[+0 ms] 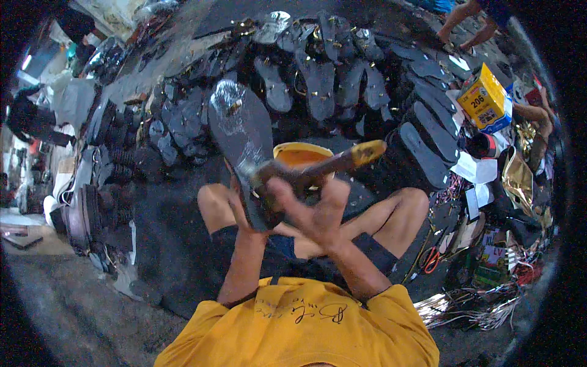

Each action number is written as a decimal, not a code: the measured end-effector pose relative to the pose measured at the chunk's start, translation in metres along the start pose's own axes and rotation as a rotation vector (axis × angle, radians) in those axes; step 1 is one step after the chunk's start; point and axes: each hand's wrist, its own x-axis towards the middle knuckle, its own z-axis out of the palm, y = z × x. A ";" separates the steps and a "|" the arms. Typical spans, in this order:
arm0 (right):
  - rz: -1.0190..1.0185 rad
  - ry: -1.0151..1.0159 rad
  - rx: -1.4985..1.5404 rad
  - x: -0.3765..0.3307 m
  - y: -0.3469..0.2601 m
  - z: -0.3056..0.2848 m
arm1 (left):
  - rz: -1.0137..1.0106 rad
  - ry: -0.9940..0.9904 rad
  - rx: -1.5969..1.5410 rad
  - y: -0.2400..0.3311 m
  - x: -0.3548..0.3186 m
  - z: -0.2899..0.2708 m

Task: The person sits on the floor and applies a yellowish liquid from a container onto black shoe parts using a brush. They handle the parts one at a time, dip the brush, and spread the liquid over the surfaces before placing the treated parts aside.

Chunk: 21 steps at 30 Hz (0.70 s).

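My left hand [243,215] grips a dark shoe sole [239,116] by its lower end and holds it upright, toe end away from me. Its toe area has a shiny, wet-looking patch. In my right hand [318,211], smeared by motion, is a stick-like tool [330,164] with a dark brown shaft and a yellow far end. The tool's other end is at the sole's lower part, too blurred to tell its kind or whether it touches. Behind the tool, between my knees, stands a round container [299,148] with a yellow rim and orange inside.
Many dark soles and sandals [318,85] lie in an arc ahead of me. Stacked soles [419,153] sit at the right, near a yellow box [485,98]. Pale strips [471,309] lie at lower right. More footwear [88,214] stands at left. Another person's legs [465,24] show at top right.
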 end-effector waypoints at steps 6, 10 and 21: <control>-0.039 0.035 -0.046 0.010 0.017 -0.006 | -0.009 -0.270 -0.094 0.009 0.001 0.059; 0.254 0.120 0.056 0.040 0.039 -0.016 | 0.120 -0.086 0.126 0.012 0.000 0.050; 0.657 0.315 -0.841 0.005 0.039 -0.145 | 0.283 -0.235 0.547 0.094 0.169 0.261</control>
